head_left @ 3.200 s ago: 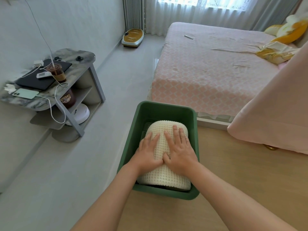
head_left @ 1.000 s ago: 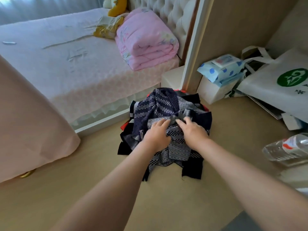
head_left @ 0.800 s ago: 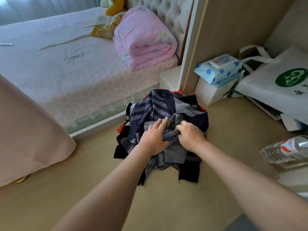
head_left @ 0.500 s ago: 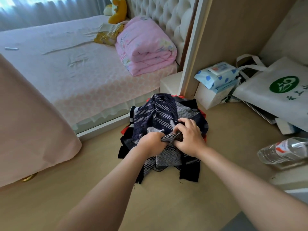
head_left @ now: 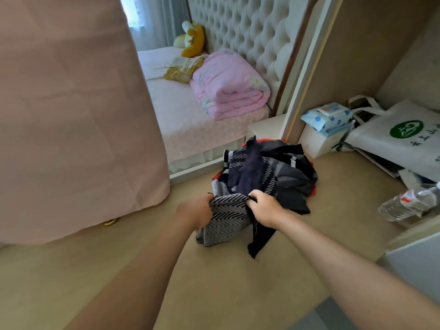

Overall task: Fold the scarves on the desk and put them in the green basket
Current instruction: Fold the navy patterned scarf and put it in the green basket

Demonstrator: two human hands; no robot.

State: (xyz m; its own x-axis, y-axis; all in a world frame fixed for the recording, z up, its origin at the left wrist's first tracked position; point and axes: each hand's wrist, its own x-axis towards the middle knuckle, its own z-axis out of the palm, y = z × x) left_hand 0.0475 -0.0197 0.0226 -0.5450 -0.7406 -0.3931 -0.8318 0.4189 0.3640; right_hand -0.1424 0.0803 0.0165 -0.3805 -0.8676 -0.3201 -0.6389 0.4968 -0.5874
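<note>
Grey herringbone scarf (head_left: pixel 226 222) hangs half off the dark scarf pile (head_left: pixel 285 172) on the tabletop (head_left: pixel 238 294), my left hand (head_left: pixel 194 210) and right hand (head_left: pixel 264 206) gripping its top edge, fingers (head_left: pixel 253 195) curled tight, probably to spread it for folding; green basket not in view.

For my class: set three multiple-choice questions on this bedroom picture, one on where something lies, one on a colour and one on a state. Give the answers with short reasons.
1. The pink quilt lies: A on the bed; B under it; C leaning against it.
2. The logo on the white bag is: A red; B green; C blue.
3. The zigzag scarf is: A gripped by both hands; B gripped by one hand; C lying untouched.
Answers: 1 A, it sits folded on top of the bed. 2 B, the round mark is green. 3 A, the left hand and right hand each grip its top edge.
</note>
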